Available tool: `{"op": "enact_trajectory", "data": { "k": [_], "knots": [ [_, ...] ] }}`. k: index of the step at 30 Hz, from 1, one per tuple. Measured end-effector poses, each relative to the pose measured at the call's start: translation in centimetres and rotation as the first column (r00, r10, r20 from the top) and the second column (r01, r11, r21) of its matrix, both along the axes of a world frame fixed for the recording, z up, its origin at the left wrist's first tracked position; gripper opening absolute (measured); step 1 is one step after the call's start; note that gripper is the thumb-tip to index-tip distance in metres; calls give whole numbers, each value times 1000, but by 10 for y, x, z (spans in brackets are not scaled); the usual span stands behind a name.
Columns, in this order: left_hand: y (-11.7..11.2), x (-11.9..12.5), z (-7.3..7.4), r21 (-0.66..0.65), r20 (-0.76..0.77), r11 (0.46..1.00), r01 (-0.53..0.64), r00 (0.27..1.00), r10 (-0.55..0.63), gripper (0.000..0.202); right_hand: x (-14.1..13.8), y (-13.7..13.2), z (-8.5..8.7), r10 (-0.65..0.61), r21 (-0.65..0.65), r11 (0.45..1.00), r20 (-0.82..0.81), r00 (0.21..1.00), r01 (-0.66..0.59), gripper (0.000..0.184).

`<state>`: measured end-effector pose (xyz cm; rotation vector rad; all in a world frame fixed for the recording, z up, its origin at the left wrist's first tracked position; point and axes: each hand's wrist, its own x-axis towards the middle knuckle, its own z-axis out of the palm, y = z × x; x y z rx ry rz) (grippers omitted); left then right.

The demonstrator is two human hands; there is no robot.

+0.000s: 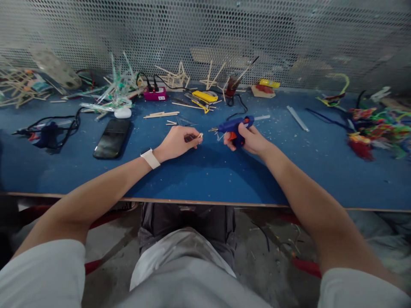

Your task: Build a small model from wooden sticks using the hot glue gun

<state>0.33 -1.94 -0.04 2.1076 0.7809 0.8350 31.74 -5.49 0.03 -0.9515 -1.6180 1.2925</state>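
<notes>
My right hand (252,139) is wrapped round the handle of a blue hot glue gun (236,125) with an orange trigger. The gun's nozzle points left, toward my other hand, and a clear glue stick (262,117) sticks out of its back. Strings of glue hang below the nozzle. My left hand (180,142) pinches a small pale wooden stick piece (201,135) between thumb and fingertips, a short gap away from the nozzle. Most of that piece is hidden by my fingers. Both hands are just above the blue tabletop (205,184).
Thin wooden sticks (161,114) lie behind my left hand, near a yellow utility knife (205,96). Left are a black phone (112,139), a white case (122,113) and a second glue gun (46,134). A purple power block (155,93) stands behind; coloured yarn (369,128) is piled right.
</notes>
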Motion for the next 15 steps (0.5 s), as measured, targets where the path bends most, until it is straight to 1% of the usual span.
{"op": "enact_trajectory", "data": {
  "k": [3,6,9,11,13,14,15],
  "knots": [
    [0,-1,1,-1,3,1000,13,1000,-13,32,2,1,4,-60,7,998,-31,998,60,83],
    [1,-1,1,-5,16,1000,21,1000,-21,31,7,5,10,-154,42,987,-31,988,156,88],
    [1,0,0,-3,6,1000,17,1000,-17,25,19,12,12,-289,118,950,-4,957,288,85],
    [1,0,-1,24,-23,1000,14,1000,-14,21,31,20,10,-424,209,893,93,901,399,78],
    [2,1,-2,75,-53,997,13,999,-9,19,46,28,4,-562,300,818,239,792,491,72],
    [2,2,-2,100,-65,995,17,998,-10,19,54,32,0,-605,322,791,293,740,520,72],
    [3,2,-3,119,-71,993,23,997,-15,20,61,35,-5,-626,318,778,328,708,541,72]
  ]
}}
